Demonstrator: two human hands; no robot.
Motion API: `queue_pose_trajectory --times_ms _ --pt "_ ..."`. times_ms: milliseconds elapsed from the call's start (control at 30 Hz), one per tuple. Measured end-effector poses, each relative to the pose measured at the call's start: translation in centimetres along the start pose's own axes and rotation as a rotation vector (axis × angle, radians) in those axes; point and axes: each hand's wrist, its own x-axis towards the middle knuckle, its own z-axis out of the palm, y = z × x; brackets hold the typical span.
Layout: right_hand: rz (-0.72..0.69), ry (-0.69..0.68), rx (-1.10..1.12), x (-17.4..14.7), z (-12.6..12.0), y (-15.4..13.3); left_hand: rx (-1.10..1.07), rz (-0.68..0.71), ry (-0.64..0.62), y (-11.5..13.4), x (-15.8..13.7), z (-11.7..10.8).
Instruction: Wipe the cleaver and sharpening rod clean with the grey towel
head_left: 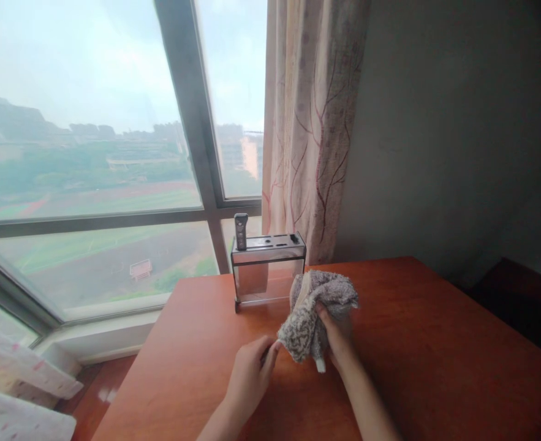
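Bunched up over the table is a grey and white patterned towel [304,324], its folds hanging loosely. My right hand [332,331] grips it from the right side, with the thumb pressed on the cloth and the other fingers hidden. At the towel's lower left corner, my left hand [252,367] is closed in a fist. A small dark bit shows between its fingers, but what it holds is mostly hidden. Behind the towel stands a clear-sided knife block [270,248] with slots in its top. One dark handle [241,231] sticks up from its left end.
The reddish-brown wooden table [192,367] spreads under both hands. A large framed window [208,211] is at the back left, and a patterned curtain [311,128] hangs behind the knife block. A grey wall [445,135] rises at the right.
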Motion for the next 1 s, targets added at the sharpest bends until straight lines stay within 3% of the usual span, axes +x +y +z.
queue_pose_trajectory --times_ms 100,333,600,867,1000 --pt "-0.111 0.062 -0.158 0.2 0.2 -0.1 0.11 0.094 0.078 -0.1 0.2 -0.6" --pt "-0.221 0.055 -0.267 0.0 -0.4 -0.3 0.042 0.1 0.028 0.4 0.3 -0.9" --pt "-0.111 0.032 -0.073 0.2 -0.5 0.3 -0.159 -0.035 -0.057 0.7 0.4 -0.7" --pt "0.085 -0.014 0.174 -0.2 -0.8 0.2 -0.605 -0.237 -0.208 0.6 0.3 0.0" --pt "0.111 -0.028 0.274 -0.5 -1.6 -0.3 -0.601 -0.286 -0.298 1.1 0.2 -0.2"
